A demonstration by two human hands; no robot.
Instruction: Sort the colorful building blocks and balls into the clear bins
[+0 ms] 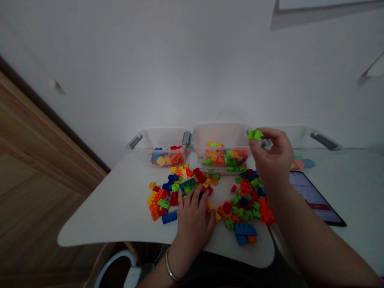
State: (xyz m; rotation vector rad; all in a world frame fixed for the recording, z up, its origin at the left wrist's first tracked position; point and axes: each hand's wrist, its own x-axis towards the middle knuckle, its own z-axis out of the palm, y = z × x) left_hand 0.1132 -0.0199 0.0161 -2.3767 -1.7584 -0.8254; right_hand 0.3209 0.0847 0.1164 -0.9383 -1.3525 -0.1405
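My right hand (274, 154) is raised over the right side of the table, thumb and fingers pinched on a light green building block (255, 135). My left hand (195, 218) rests with its fingers apart on the near side of a mixed pile of building blocks (157, 206), touching some of them; what lies under the palm is hidden. A second heap of blocks (246, 200), mostly green and red, lies between my two arms. Closest to the table's front edge there is a blue block (245, 230) with an orange one beside it.
Against the wall stand a left clear bin (163, 138) and a middle clear bin (220, 134), both holding blocks. A right clear bin (300, 138) contains round coloured pieces. Beside my right forearm lies a phone (318, 200). The white table (99, 216) has a rounded front edge.
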